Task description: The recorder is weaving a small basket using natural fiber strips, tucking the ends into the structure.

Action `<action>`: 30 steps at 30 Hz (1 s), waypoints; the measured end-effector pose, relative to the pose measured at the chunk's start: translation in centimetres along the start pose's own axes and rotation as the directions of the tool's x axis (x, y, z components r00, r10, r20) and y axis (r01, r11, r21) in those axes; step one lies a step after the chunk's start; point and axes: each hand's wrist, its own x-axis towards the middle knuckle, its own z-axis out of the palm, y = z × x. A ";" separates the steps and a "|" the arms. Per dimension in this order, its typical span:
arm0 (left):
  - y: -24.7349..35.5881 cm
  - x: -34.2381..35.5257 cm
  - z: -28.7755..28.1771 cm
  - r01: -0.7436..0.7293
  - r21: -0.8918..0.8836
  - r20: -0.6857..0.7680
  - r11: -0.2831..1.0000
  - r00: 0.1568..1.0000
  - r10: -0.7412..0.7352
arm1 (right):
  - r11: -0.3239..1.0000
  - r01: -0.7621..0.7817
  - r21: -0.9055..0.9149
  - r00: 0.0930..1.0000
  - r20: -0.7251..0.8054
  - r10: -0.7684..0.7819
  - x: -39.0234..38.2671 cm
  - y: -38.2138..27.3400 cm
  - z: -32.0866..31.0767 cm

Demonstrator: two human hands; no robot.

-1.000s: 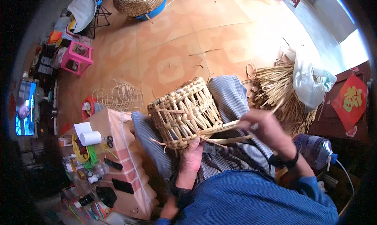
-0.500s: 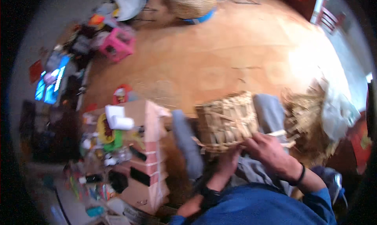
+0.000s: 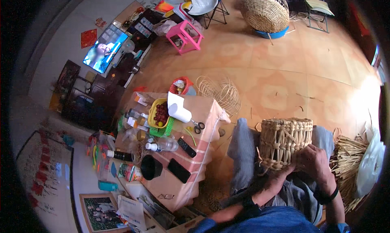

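Note:
A small basket (image 3: 286,140) of thick braided straw, with an openwork side, rests on my lap between my knees. My left hand (image 3: 281,177) is at its near rim, its fingers partly hidden by the straw. At the rim's near right corner, my right hand (image 3: 313,163) is closed, knuckles up, with its fingertips pressed on the weave. Whether a loose strand is pinched there is hidden. Both hands are close together. To the right of my knee lies a bundle of dry straw (image 3: 350,157), partly under a clear plastic bag (image 3: 371,164).
At my left, a cloth-covered table (image 3: 203,111) carries a yellow fruit basket (image 3: 153,118), a paper roll (image 3: 180,112), scissors (image 3: 199,127), a remote (image 3: 186,146), a phone (image 3: 179,170) and bottles. A wire-like frame (image 3: 227,96), a pink stool (image 3: 185,38) and a large woven basket (image 3: 265,13) stand beyond.
My view has swung left and steadied, so everything sits further right in the picture. Both hands are still at the basket's near rim. Pale straw ends beside my right hand no longer show.

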 end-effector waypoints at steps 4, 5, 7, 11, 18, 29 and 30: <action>-7.4 0.9 -2.3 0.116 -0.096 0.064 0.989 0.992 -0.111 | 0.981 0.006 -0.193 1.000 0.021 -0.002 -0.7 -1.2 1.4; -9.7 1.1 -2.6 0.097 -0.064 0.018 0.993 0.995 -0.096 | 0.993 -0.045 -0.111 0.999 0.013 0.047 -1.1 -0.9 1.8; -11.8 1.5 -3.2 0.126 -0.013 -0.010 0.992 0.992 -0.126 | 0.997 -0.031 -0.076 0.999 0.006 0.032 -1.5 -0.9 1.8; -10.3 1.9 -2.6 0.209 0.043 -0.034 0.977 0.978 -0.208 | 0.991 0.067 -0.112 0.997 0.038 -0.063 -1.2 -0.9 1.0; -8.6 0.9 -4.5 0.077 0.215 0.204 0.974 0.971 -0.122 | 0.974 -0.089 -0.207 0.995 -0.056 0.079 -0.7 0.3 3.0; -7.6 2.6 -4.5 -0.154 0.673 0.315 0.723 0.944 -0.092 | 0.940 -0.135 -0.315 0.989 -0.094 0.110 -0.8 2.0 5.3; -8.8 3.1 -4.7 -0.199 0.629 0.333 0.752 0.942 -0.029 | 0.956 -0.107 -0.274 0.989 -0.129 0.074 -1.0 1.9 5.5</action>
